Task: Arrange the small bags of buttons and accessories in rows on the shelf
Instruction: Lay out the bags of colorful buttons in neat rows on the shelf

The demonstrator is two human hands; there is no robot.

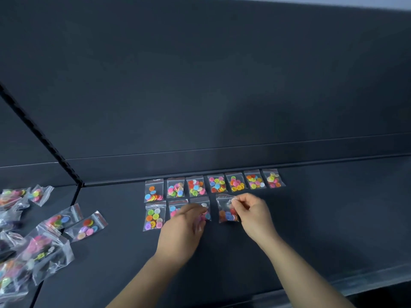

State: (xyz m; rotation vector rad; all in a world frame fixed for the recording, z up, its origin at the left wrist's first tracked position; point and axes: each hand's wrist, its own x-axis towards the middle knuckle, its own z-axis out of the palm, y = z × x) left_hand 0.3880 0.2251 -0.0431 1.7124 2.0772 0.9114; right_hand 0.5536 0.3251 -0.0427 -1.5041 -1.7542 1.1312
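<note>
The right hand (253, 213) pinched the fourth bag (228, 208) by its top, a gap right of the third bag (203, 210) under the left hand's (184, 227) pressed fingers.

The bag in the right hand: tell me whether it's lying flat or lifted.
Partly lifted. The right hand pinches the bag by its top corner, which is raised; whether its bottom touches the shelf, cannot tell.

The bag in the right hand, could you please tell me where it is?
In the head view, the bag sits fourth in the front row, right of centre, pinched at its top by the right hand, below the back row.
</note>
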